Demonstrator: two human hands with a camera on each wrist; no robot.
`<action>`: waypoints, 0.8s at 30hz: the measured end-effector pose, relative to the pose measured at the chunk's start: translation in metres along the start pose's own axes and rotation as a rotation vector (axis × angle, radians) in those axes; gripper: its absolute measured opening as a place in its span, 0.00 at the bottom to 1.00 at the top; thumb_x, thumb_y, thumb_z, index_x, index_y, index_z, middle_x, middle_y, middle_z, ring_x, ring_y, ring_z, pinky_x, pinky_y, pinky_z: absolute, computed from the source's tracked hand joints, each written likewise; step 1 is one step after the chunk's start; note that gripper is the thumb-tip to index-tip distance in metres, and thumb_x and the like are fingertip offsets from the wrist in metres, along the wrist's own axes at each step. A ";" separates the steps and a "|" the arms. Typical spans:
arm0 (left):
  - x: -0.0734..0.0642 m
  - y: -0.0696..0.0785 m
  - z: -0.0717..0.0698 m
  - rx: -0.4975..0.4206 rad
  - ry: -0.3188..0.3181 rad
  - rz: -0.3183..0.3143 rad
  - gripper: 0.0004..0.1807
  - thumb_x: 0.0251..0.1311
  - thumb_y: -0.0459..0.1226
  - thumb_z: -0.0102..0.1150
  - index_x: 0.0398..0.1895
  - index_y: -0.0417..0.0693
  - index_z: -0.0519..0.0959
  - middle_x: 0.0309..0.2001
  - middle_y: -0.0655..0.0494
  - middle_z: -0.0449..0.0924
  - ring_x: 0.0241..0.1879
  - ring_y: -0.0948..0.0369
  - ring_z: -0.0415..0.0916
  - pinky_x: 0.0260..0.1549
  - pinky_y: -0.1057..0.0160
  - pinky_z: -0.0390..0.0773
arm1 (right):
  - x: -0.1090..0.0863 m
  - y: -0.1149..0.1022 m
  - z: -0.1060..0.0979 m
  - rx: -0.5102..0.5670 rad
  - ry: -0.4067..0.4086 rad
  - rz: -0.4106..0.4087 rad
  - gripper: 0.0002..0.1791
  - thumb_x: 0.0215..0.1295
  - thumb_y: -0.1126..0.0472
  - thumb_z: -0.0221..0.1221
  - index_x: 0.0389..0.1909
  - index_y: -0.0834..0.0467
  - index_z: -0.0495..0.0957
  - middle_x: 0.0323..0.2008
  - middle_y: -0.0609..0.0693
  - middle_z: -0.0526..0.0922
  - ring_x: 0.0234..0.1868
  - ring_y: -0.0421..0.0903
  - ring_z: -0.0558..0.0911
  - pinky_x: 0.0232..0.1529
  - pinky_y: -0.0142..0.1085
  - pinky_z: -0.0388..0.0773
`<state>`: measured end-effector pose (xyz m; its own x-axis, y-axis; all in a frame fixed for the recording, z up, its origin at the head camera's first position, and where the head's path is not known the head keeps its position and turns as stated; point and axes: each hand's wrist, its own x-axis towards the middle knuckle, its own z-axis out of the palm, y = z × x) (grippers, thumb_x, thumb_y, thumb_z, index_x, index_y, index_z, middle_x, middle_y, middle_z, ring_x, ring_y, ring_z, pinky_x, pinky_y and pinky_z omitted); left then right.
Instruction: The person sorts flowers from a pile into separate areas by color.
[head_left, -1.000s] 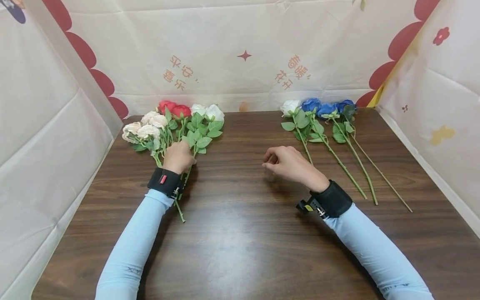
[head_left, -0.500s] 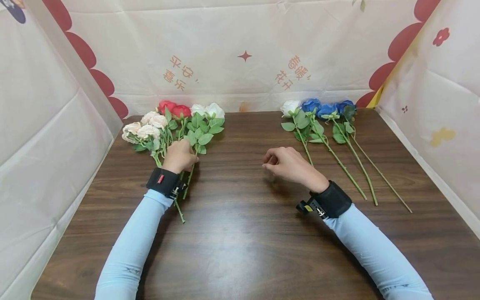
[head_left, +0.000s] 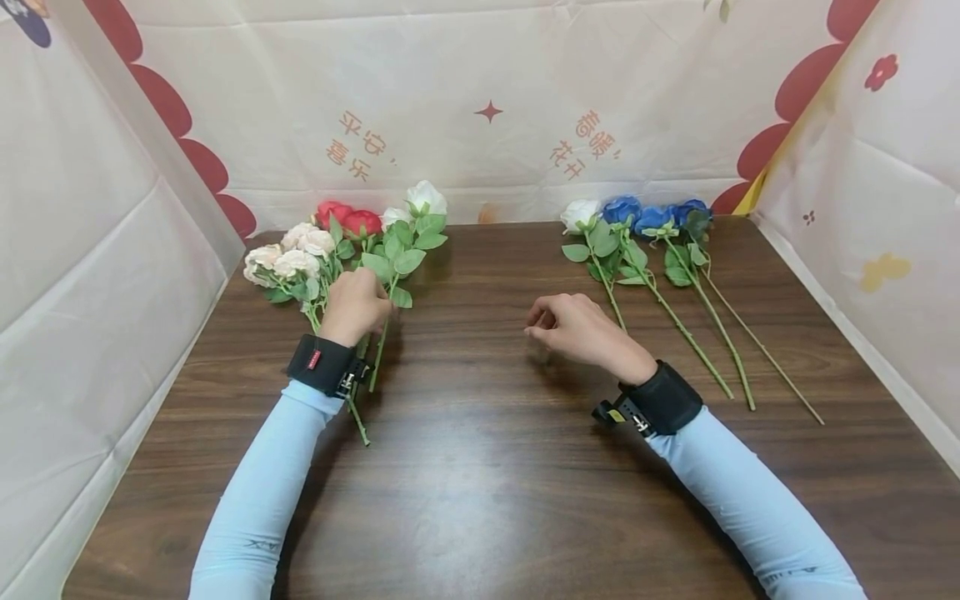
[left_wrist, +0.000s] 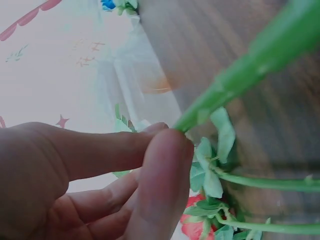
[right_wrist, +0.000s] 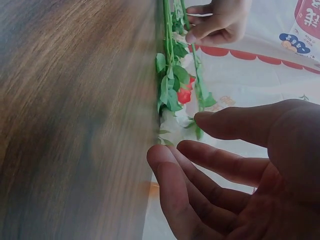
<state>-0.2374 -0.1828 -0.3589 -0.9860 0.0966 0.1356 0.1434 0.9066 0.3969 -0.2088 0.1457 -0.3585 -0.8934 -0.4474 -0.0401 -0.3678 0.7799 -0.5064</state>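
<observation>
My left hand [head_left: 356, 304] pinches the green stem [left_wrist: 240, 75] of a white rose [head_left: 427, 197] between thumb and forefinger. The rose's bloom stands raised above the other flowers, its lower stem slanting down past the hand. Around that hand lie another white rose [head_left: 395, 218], red roses [head_left: 363, 222] and a bunch of cream flowers [head_left: 297, 262]. My right hand [head_left: 573, 329] hovers low over the table's middle, fingers loosely bent and holding nothing, as the right wrist view confirms. It is left of a separate white rose [head_left: 580, 214].
Several blue roses [head_left: 655, 217] lie at the back right, long stems [head_left: 720, 329] pointing toward the front right. The brown wooden table [head_left: 465, 467] is bordered by a printed white cloth [head_left: 487, 67] at the back and both sides.
The white rose in my left hand has risen, its bloom now higher than the flowers beside it. The left hand shifted slightly; the right hand has stayed put.
</observation>
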 end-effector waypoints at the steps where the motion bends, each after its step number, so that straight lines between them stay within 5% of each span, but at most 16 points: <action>1: 0.000 0.001 -0.001 0.000 0.010 0.003 0.17 0.49 0.36 0.59 0.04 0.51 0.79 0.05 0.61 0.74 0.22 0.52 0.80 0.33 0.54 0.76 | 0.000 0.000 0.000 -0.003 0.001 -0.001 0.09 0.66 0.53 0.59 0.41 0.52 0.81 0.32 0.51 0.86 0.24 0.39 0.80 0.28 0.35 0.74; 16: -0.004 0.014 0.008 -0.018 0.045 0.053 0.20 0.52 0.35 0.60 0.03 0.50 0.77 0.05 0.60 0.74 0.16 0.56 0.78 0.35 0.49 0.76 | 0.002 0.003 0.003 -0.002 0.000 0.012 0.09 0.66 0.52 0.58 0.41 0.52 0.80 0.32 0.50 0.86 0.25 0.39 0.80 0.27 0.35 0.74; 24: -0.012 0.040 0.014 -0.110 -0.034 0.090 0.15 0.57 0.39 0.64 0.13 0.47 0.83 0.09 0.60 0.78 0.11 0.65 0.77 0.43 0.49 0.78 | 0.002 0.002 0.003 0.002 0.004 0.004 0.09 0.66 0.52 0.58 0.42 0.52 0.81 0.32 0.50 0.86 0.25 0.39 0.81 0.29 0.36 0.75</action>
<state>-0.2212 -0.1421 -0.3571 -0.9709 0.1911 0.1446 0.2378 0.8432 0.4822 -0.2106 0.1451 -0.3622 -0.8959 -0.4426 -0.0390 -0.3637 0.7810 -0.5077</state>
